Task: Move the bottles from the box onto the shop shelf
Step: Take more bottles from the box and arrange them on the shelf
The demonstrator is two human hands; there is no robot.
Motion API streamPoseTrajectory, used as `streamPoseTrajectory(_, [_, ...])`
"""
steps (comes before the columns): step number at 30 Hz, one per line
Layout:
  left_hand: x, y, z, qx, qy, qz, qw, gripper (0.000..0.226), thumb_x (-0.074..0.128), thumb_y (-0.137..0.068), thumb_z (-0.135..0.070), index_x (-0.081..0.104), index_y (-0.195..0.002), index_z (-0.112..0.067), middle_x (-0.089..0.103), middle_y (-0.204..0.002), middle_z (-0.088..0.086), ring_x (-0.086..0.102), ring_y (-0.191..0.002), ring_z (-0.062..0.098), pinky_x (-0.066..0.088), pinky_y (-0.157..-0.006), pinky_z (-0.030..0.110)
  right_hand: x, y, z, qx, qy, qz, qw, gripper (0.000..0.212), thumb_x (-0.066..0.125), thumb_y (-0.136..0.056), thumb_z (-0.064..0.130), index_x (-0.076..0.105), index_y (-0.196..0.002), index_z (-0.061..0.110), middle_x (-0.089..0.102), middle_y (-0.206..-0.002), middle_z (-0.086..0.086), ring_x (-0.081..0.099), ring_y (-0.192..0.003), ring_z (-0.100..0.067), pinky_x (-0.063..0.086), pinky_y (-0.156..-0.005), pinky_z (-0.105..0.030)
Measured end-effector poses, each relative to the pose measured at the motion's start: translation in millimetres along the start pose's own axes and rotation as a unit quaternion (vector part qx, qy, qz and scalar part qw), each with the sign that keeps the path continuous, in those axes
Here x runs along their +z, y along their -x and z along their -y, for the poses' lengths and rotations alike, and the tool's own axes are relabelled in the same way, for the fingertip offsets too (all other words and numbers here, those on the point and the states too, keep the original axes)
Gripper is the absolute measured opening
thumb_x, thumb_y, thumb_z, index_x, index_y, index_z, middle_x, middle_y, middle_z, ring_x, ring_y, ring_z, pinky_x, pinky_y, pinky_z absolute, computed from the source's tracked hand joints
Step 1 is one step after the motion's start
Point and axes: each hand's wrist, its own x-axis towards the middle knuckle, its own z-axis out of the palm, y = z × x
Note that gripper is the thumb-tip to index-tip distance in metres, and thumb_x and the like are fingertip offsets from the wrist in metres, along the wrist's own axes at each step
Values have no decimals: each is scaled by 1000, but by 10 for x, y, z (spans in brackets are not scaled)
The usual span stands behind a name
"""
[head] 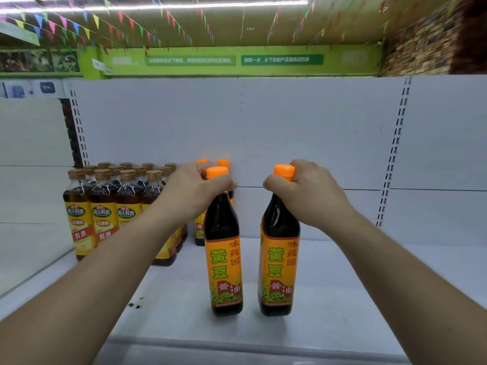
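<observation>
Left hand [195, 187] grips left bottle [224, 262], right hand [309, 192] right bottle [280, 262], by necks; both hang upright below my fingers [224, 183], over shelf [355, 299].

The left bottle [222, 222] and the right bottle [280, 222] are almost black with bright orange caps [216, 172]. Their labels [226, 270] are orange with green letters, a red patch and small green dots. The bottle group [105, 204] in the left of the frame has brown tops [101, 174] and yellow-red stickers [103, 222]. The shelf [342, 285] is white.
</observation>
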Motion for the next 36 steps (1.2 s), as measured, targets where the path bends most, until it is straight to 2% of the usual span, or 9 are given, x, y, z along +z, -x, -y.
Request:
streamPoseTrajectory(7, [-12,-204,241,31,-14,70,997,41,74,-89,-27,51,-69,1,35,-59,3,36,-52,13,31,-50,21,245,-75,92,18,33,-8,999,34,59,-86,50,50,-81,17,56,-76,-1,53,-68,-20,39,-59,-33])
streamPoseTrajectory(12, [31,-317,418,26,-6,102,994,37,75,-88,-32,49,-70,-13,36,-58,-1,37,-49,10,32,-47,16,441,-99,104,26,68,-14,997,32,58,-88,48,47,-80,19,55,-74,-1,50,-64,-19,36,-56,-31])
streamPoseTrajectory(18, [132,-310,544,41,68,112,990,32,74,-90,-31,52,-72,-15,41,-61,-3,43,-55,9,40,-60,27,590,-76,44,35,73,-29,996,34,56,-88,53,46,-82,21,56,-73,0,54,-65,-19,41,-57,-33])
streamPoseTrajectory(23, [167,-180,643,29,94,108,989,40,74,-88,-48,64,-88,-9,61,-80,13,66,-79,25,59,-79,40,591,18,-33,44,21,-2,999,47,58,-87,70,53,-92,23,61,-79,1,61,-72,-17,54,-65,-40])
streamPoseTrajectory(26, [158,6,807,9,22,101,995,40,72,-78,-70,66,-101,-37,68,-91,1,69,-87,19,61,-78,51,538,155,-127,67,-24,56,996,47,66,-83,68,57,-108,29,60,-79,5,60,-68,-8,45,-57,-28])
streamPoseTrajectory(28, [156,163,915,-13,-16,90,996,51,70,-71,-77,59,-112,-49,63,-95,-10,63,-90,8,60,-73,39,541,289,-285,91,-74,97,988,54,74,-77,68,56,-116,35,62,-79,3,63,-66,-9,44,-57,-26])
streamPoseTrajectory(31, [203,378,1037,-45,-41,90,994,76,72,-62,-76,52,-128,-46,55,-106,-24,52,-97,-9,44,-73,16,642,500,-495,117,-98,150,977,62,82,-72,63,50,-123,48,65,-92,5,68,-72,-8,51,-64,-26])
streamPoseTrajectory(33, [267,465,1104,-80,-30,105,991,83,77,-61,-73,52,-134,-44,56,-113,-28,54,-102,-8,48,-78,20,744,588,-557,127,-107,152,974,57,86,-72,54,52,-119,51,66,-98,12,68,-72,-3,50,-67,-24])
streamPoseTrajectory(36, [343,516,1153,-133,4,116,984,69,85,-68,-59,56,-129,-43,63,-112,-26,58,-102,-4,56,-88,30,845,639,-578,131,-132,140,972,51,87,-75,43,54,-114,50,67,-102,18,68,-75,2,50,-68,-20])
